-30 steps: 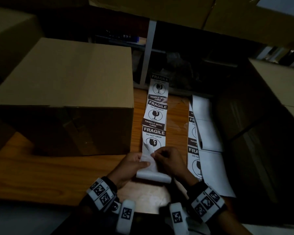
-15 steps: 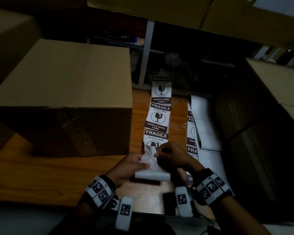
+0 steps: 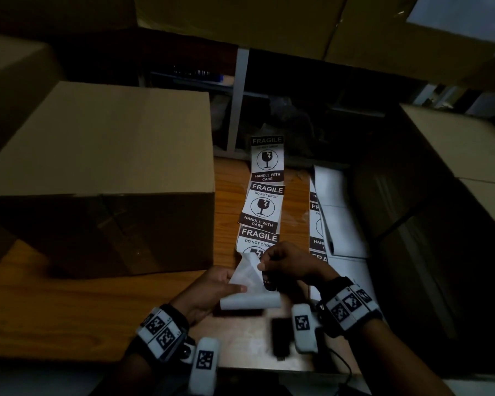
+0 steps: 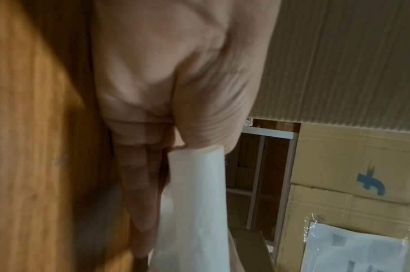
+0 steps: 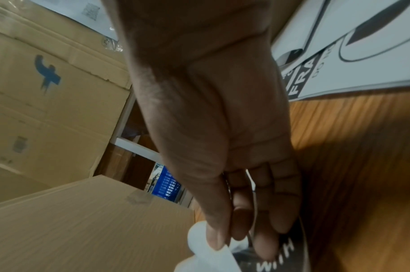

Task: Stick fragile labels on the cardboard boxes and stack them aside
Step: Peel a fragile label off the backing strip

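A strip of black-and-white fragile labels (image 3: 263, 201) runs down the wooden table (image 3: 69, 304) toward me. At its near end my left hand (image 3: 212, 290) holds the white backing paper (image 3: 247, 281), which curls under; in the left wrist view the backing paper (image 4: 196, 202) sits between thumb and fingers. My right hand (image 3: 283, 261) pinches the corner of the nearest label (image 3: 257, 238) and lifts it off; the right wrist view shows thumb and fingers of my right hand (image 5: 224, 237) on the label edge (image 5: 213, 254). A plain closed cardboard box (image 3: 103, 155) stands to the left.
A second strip of labels with white sheets over it (image 3: 335, 221) lies to the right. Cardboard boxes (image 3: 455, 155) flank the right side and stack behind. A small dark object (image 3: 279, 338) lies near the table's front edge. A white shelf frame (image 3: 237, 98) stands behind the table.
The right hand has drawn the label corner up and away from the backing, widening the peel. The left hand keeps the backing in place.
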The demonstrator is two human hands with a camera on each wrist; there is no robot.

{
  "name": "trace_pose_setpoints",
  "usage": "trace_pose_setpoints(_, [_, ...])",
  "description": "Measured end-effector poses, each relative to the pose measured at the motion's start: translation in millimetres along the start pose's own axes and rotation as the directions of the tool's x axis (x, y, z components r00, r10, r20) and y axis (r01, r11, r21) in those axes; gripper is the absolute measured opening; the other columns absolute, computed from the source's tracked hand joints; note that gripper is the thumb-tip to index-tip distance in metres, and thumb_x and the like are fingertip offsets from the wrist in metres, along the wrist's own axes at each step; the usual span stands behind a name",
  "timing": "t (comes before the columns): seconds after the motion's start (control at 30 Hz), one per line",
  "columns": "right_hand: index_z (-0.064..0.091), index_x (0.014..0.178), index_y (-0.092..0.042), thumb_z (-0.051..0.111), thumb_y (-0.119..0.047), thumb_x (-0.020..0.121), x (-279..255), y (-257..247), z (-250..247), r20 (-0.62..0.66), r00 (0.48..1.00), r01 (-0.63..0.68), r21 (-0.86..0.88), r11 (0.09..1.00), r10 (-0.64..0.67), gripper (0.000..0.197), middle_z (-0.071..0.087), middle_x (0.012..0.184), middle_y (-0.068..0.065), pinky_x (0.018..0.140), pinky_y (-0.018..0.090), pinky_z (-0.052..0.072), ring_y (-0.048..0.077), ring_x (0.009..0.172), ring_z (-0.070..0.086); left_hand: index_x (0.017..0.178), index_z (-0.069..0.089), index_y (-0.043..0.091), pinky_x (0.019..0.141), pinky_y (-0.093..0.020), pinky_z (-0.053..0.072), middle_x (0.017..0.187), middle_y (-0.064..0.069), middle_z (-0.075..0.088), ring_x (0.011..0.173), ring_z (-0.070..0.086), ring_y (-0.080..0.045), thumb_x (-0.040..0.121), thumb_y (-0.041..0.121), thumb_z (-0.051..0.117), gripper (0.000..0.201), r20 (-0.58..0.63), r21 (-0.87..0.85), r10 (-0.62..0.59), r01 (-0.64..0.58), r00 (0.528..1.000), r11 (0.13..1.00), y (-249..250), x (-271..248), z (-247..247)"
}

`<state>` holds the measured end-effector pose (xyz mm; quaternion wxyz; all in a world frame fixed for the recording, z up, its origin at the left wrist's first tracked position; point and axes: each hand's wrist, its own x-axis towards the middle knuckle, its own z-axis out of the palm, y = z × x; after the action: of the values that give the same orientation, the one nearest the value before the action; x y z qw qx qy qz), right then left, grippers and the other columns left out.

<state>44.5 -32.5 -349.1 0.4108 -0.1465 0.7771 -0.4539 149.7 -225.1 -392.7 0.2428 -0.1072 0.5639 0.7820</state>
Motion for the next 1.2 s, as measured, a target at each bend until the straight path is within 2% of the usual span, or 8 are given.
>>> trace_pose_setpoints(0.43, [0.064, 0.071, -0.016, 0.051, -0.025, 0.101, -24.8, -2.5, 0.5, 0.036, 0.999, -0.019, 0.219, 0.976, 0.012, 0.034, 0.057, 0.061, 0.0, 0.051, 0.025, 0.041, 0.014, 0.052, 0.052, 0.114, 0.066, -0.002, 0.099, -0.049, 0.047, 0.114, -0.019, 0.069, 0.104, 0.065, -0.031, 0.088, 0.001, 0.065, 0.026, -0.057, 0.055, -0.014, 0.017, 0.998, 0.998, 4.8, 1.8, 6.5])
trace_pose_setpoints(0.53, [0.067, 0.104, 0.006, 0.042, -0.024, 0.103, -26.1, 4.1, -3.9, -0.013, 0.998, -0.045, 0.431, 0.901, 0.056, 0.039, 0.073, 0.096, 0.014, 0.088, 0.037, 0.055, 0.026, 0.092, 0.07, 0.118, 0.065, 0.0, 0.101, -0.047, 0.048, 0.116, -0.014, 0.07, 0.112, 0.064, -0.032, 0.087, 0.001, 0.065, 0.031, -0.031, 0.074, -0.004, 0.006, 0.999, 0.997, 4.1, -1.9, 4.3])
trace_pose_setpoints(0.63, [0.071, 0.099, 0.008, 0.062, -0.012, 0.094, -25.9, 11.4, 0.5, -0.174, 0.984, 0.082, 0.25, 0.965, -0.038, 0.022, 0.074, 0.086, 0.012, 0.095, 0.053, 0.052, 0.031, 0.089, 0.07, 0.117, 0.065, 0.004, 0.098, -0.043, 0.051, 0.114, -0.01, 0.071, 0.111, 0.064, -0.03, 0.089, -0.003, 0.061, 0.029, -0.059, 0.097, -0.005, 0.011, 0.998, 0.995, 6.5, -6.8, 4.3])
trace_pose_setpoints(0.8, [0.075, 0.083, -0.009, 0.075, -0.014, 0.085, -21.9, 13.9, 34.8, -0.212, 0.963, 0.141, -0.138, 0.98, -0.168, 0.005, 0.071, 0.071, -0.002, 0.063, 0.025, 0.053, 0.007, 0.062, 0.065, 0.118, 0.065, 0.003, 0.103, -0.053, 0.045, 0.115, -0.014, 0.07, 0.111, 0.064, -0.035, 0.09, -0.001, 0.059, 0.029, -0.049, 0.11, -0.004, 0.009, 0.999, 0.994, 3.4, -16.9, 1.0])
trace_pose_setpoints(0.97, [0.074, 0.074, -0.01, 0.072, -0.026, 0.088, -18.7, 18.1, 57.8, -0.281, 0.91, 0.17, -0.421, 0.891, -0.306, 0.021, 0.072, 0.073, 0.0, 0.063, 0.024, 0.048, 0.008, 0.064, 0.064, 0.108, 0.07, 0.007, 0.097, -0.052, 0.05, 0.103, -0.011, 0.074, 0.098, 0.07, -0.028, 0.09, 0.028, 0.067, 0.028, -0.145, 0.141, 0.026, -0.005, 0.989, 0.99, 9.4, -39.8, -4.3])
trace_pose_setpoints(1.07, [0.075, 0.08, -0.013, 0.07, -0.029, 0.088, -18.5, 19.4, 66.4, -0.301, 0.892, 0.134, -0.537, 0.833, -0.337, 0.018, 0.072, 0.083, 0.002, 0.071, 0.032, 0.047, 0.016, 0.074, 0.063, 0.095, 0.067, 0.02, 0.079, -0.038, 0.055, 0.088, 0.004, 0.068, 0.083, 0.065, -0.014, 0.083, 0.046, 0.071, 0.029, -0.379, 0.704, 0.385, -0.008, 0.841, 0.71, 14.8, -53.9, 1.5])
trace_pose_setpoints(1.13, [0.073, 0.082, -0.015, 0.07, -0.03, 0.088, -17.5, 20.0, 69.6, -0.294, 0.891, 0.12, -0.583, 0.804, -0.346, 0.016, 0.07, 0.086, 0.002, 0.072, 0.032, 0.047, 0.017, 0.077, 0.062, 0.094, 0.067, 0.016, 0.078, -0.034, 0.052, 0.096, 0.0, 0.065, 0.09, 0.058, -0.016, 0.085, 0.034, 0.072, 0.021, -0.221, 0.949, 0.729, -0.029, 0.647, 0.314, 13.8, -61.3, 13.2])
trace_pose_setpoints(1.2, [0.073, 0.082, -0.017, 0.07, -0.03, 0.087, -15.8, 19.5, 70.2, -0.289, 0.888, 0.115, -0.613, 0.782, -0.358, 0.014, 0.07, 0.086, 0.001, 0.07, 0.03, 0.046, 0.017, 0.077, 0.061, 0.094, 0.069, 0.012, 0.08, -0.034, 0.051, 0.102, -0.005, 0.063, 0.095, 0.055, -0.019, 0.088, 0.025, 0.066, 0.015, 0.042, 0.989, 0.804, -0.139, 0.593, 0.051, 2.5, -61.8, 25.6])
